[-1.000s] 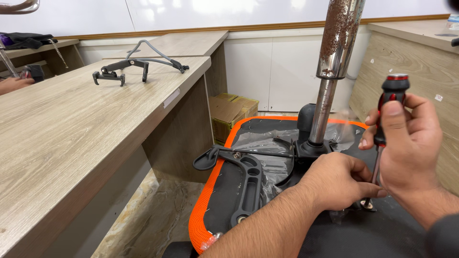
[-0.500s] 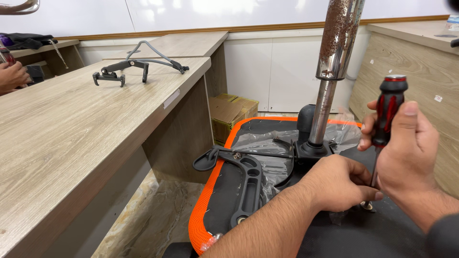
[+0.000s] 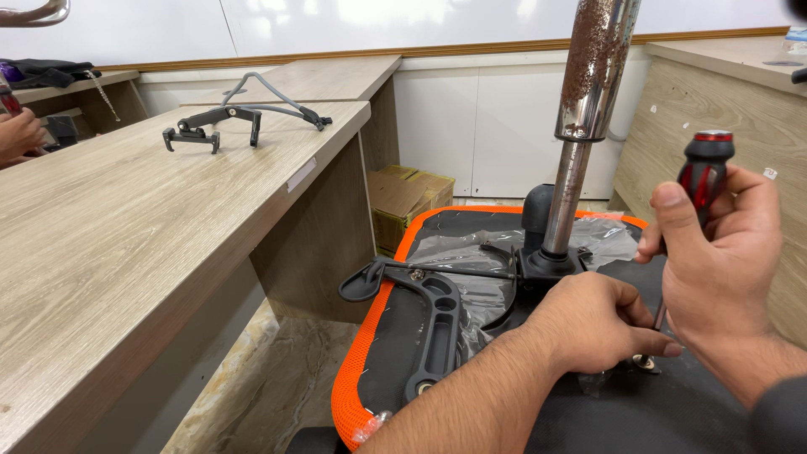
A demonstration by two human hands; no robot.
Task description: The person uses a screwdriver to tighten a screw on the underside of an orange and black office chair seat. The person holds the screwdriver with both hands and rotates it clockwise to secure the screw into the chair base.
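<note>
Screwdriver (image 3: pixel 704 181), red/black handle, sits upright in right hand (image 3: pixel 714 261), grip closed round the handle, thumb up along it. Shaft runs down from that grip to a screw (image 3: pixel 646 361) on the upturned chair seat (image 3: pixel 370 370), orange-rimmed. Left hand (image 3: pixel 593 324) is just beside the tip, fingers pinched narrow at the screw, steadying it. Chrome gas post (image 3: pixel 588 109) stands behind both grips; black armrest bracket (image 3: pixel 437 324) lies left of them. Looks like screw-driving step, prob. early. Next move needs tip seated square, downward push w/ turning.
</note>
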